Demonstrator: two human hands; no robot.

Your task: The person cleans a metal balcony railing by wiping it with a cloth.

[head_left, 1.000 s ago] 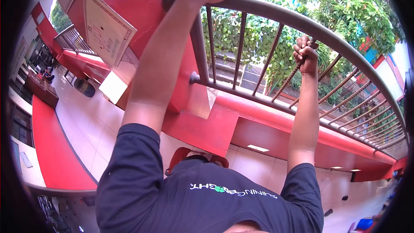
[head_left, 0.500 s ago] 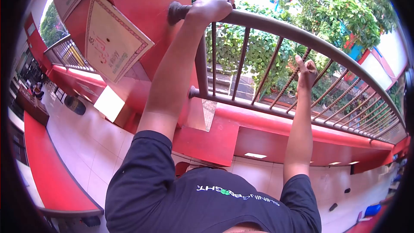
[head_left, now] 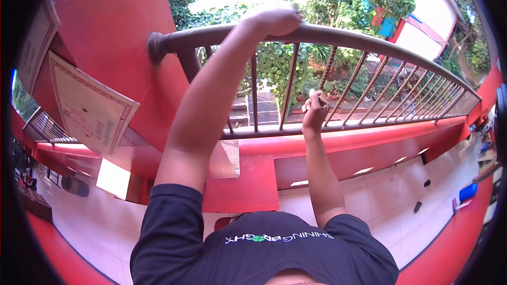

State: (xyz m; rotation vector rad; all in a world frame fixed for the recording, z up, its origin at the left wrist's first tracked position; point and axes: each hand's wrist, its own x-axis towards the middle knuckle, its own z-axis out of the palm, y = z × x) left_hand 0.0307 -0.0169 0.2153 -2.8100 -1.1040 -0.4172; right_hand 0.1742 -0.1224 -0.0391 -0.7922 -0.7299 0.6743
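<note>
The top rail [head_left: 343,36] sweeps from about 10 o'clock, where it meets the red pillar [head_left: 113,21], round to nearly 3 o'clock. The left hand [head_left: 277,20] lies over it near 12 o'clock; it is blurred, so whether its fingers wrap firmly round the rail or merely rest there, I cannot tell. The right hand [head_left: 315,106] sits at about half past 2, fingers curled at a ribbed bar [head_left: 328,67] — how tightly, and whether anything else is tucked in the palm, I cannot tell.

Handling these two parts well seems to call for different contact. The top rail is thick and rounded, so the left palm would do best laid along its curve, with the fingers draped over the far side for steadiness. The ribbed bar is thin and ridged: a light, even curl probably suits it better than a hard squeeze, since the ridges could scrape the skin. Following its slant, from the top rail down towards the lower rail [head_left: 259,134], would spare the wrist from twisting. The neighbouring bar [head_left: 346,88], on the right hand's 2 o'clock side, is close — knuckles could knock against it if the hand swings outward.
</note>
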